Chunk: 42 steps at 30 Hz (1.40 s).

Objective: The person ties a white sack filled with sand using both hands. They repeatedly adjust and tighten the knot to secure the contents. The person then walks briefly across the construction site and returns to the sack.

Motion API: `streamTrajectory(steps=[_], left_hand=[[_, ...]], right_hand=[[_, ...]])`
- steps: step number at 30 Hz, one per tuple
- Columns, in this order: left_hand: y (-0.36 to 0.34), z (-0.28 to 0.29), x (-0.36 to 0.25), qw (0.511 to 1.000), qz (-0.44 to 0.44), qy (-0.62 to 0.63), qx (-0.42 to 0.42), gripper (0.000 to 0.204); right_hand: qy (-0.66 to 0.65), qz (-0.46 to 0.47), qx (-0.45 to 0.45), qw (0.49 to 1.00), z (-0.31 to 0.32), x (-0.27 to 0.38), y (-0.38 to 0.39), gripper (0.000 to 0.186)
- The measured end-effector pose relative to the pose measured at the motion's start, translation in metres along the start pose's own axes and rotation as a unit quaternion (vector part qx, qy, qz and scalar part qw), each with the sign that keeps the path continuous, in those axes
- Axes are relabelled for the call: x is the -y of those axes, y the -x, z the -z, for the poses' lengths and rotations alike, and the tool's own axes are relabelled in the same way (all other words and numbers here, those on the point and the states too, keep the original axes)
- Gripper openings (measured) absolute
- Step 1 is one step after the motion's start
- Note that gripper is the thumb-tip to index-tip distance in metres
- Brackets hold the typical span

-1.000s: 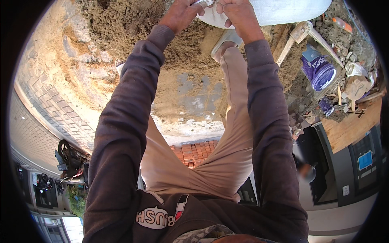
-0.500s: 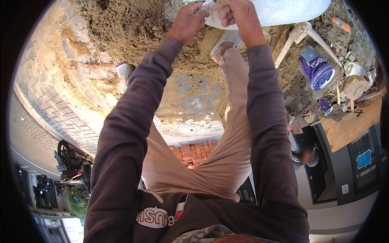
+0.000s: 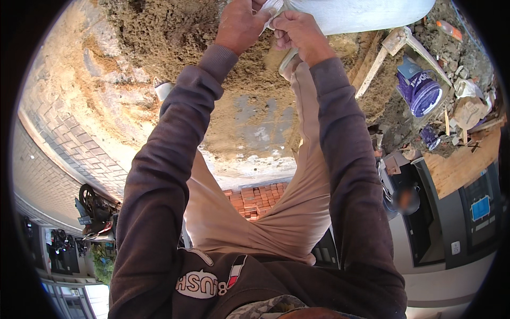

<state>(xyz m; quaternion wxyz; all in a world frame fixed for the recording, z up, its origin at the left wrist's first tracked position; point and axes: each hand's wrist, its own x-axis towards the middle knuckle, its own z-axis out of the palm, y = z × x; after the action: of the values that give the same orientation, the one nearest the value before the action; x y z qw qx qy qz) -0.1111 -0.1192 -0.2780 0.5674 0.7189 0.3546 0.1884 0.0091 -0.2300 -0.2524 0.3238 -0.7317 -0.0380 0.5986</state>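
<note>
A full white sack [image 3: 366, 13] lies at the far edge, reaching out of view at the top. Its gathered mouth [image 3: 272, 11] is bunched up in my left hand [image 3: 239, 26], whose fingers are closed round the white material. Close beside it on the right, my right hand [image 3: 302, 36] is curled, thumb and forefinger pinched at the sack's gathered neck. Whether a thin string is also in that pinch is too small to tell. Both forearms stretch far forward over the sandy ground.
Loose sand [image 3: 164, 32] is heaped at the far left. To the right stand a wooden frame [image 3: 396, 42], a purple paint bucket [image 3: 422, 95] and rubble with scraps. A metal-looking container [image 3: 163, 90] sits by my left forearm. Behind are red bricks [image 3: 255, 201], a motorbike [image 3: 94, 210] and another person [image 3: 404, 201].
My right hand has come down and left, closer to my left hand, and pinches at the sack's neck. The left hand has shifted slightly up and left, still gripping the sack.
</note>
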Motion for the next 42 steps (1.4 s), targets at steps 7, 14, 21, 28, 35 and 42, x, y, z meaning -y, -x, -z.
streamTrajectory(steps=[7, 14, 21, 28, 35, 42], left_hand=[[-0.025, -0.004, -0.017, 0.991, 0.096, -0.084, 0.049, 0.034], [-0.039, -0.005, 0.005, 0.924, 0.289, 0.191, 0.162, 0.019], [-0.027, -0.006, 0.010, 0.913, 0.293, 0.229, 0.166, 0.007], [-0.011, -0.019, 0.008, 0.950, 0.138, 0.261, 0.101, 0.007], [0.014, -0.049, 0.001, 0.964, 0.032, 0.260, -0.043, 0.008], [0.011, -0.018, 0.015, 0.922, 0.248, 0.292, 0.060, 0.009]], right_hand=[[0.048, 0.032, -0.041, 0.997, -0.003, 0.005, 0.000, 0.010], [0.074, 0.027, 0.041, 0.996, 0.010, 0.010, 0.008, 0.019], [-0.004, 0.024, 0.061, 0.998, 0.034, 0.030, 0.020, 0.020], [-0.181, 0.075, 0.090, 0.976, 0.021, 0.051, 0.025, 0.019], [0.011, 0.224, 0.059, 0.973, -0.011, 0.071, 0.014, 0.021], [0.030, 0.113, 0.022, 0.993, 0.003, 0.075, 0.018, 0.019]])
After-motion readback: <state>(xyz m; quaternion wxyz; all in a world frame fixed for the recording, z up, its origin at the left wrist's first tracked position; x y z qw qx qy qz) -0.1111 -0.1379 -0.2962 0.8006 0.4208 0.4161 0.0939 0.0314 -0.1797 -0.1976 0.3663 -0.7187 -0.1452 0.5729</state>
